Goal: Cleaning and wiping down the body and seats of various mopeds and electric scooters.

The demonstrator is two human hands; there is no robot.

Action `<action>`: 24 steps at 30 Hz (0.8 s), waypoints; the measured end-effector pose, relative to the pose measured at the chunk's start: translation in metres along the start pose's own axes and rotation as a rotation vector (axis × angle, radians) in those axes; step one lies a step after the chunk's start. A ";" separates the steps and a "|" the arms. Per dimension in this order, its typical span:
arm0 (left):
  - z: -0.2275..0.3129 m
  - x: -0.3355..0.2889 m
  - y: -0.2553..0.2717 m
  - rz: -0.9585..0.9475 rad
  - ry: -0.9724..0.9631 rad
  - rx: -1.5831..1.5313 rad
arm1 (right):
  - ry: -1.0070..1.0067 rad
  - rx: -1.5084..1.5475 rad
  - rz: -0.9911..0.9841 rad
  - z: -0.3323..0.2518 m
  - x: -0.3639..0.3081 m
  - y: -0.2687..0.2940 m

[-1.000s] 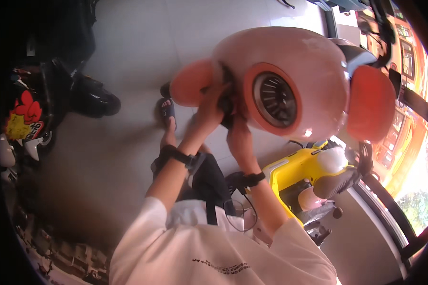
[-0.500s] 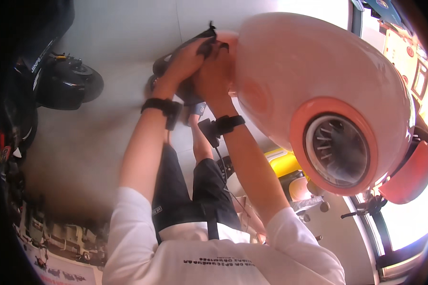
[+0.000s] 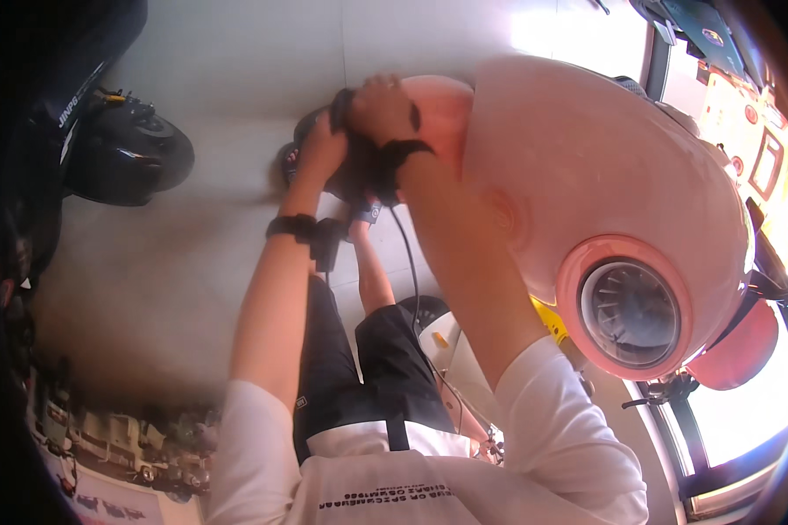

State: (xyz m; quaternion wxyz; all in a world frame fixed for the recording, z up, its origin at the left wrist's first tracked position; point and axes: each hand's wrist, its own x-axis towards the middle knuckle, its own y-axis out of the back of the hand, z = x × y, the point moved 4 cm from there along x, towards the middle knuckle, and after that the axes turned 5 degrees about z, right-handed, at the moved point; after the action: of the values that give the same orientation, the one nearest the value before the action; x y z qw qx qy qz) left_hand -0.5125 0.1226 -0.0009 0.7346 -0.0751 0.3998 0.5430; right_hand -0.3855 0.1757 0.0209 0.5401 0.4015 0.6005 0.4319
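Both bare hands up at the near-left end of a large, glossy pink rounded shell (image 3: 587, 157). I have the left hand (image 3: 327, 144) and the right hand (image 3: 383, 109) close together, the right a little higher, its knuckles toward me and fingers bent. A dark item (image 3: 355, 166) sits at and below them, blurred and partly covered; I make out neither its kind nor its full outline. Whether either hand is clamped on it or merely resting against it, I cannot tell: the fingertips are hidden or smeared.

Shell fills the upper right of my view. Its narrower salmon-pink end section (image 3: 446, 114) lies just beside the right hand. Low on the shell, toward me, a round clear window (image 3: 630, 313) in a pink ring, well apart from both hands. A flatter red-pink piece (image 3: 740, 350) shows past its far-right edge.

Black band (image 3: 293, 227) on the left wrist, a second dark band (image 3: 404, 156) on the right; a thin black cable (image 3: 410, 254) hangs from near the right one, down past the dark shorts (image 3: 403, 359).

Beyond: black two-wheeler (image 3: 140, 157) on the pale floor (image 3: 193, 254) to the left; a sliver of yellow bodywork (image 3: 547, 319) by the right forearm.
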 end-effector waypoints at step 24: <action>0.033 -0.093 0.038 -0.174 0.053 -0.177 | 0.385 0.191 0.053 -0.022 -0.106 0.059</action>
State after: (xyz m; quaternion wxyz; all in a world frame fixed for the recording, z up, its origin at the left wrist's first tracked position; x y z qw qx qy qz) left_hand -0.5368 0.0869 0.0959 0.7587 -0.1885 0.3615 0.5082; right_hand -0.3968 0.0913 0.1102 0.3633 0.3767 0.7199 0.4558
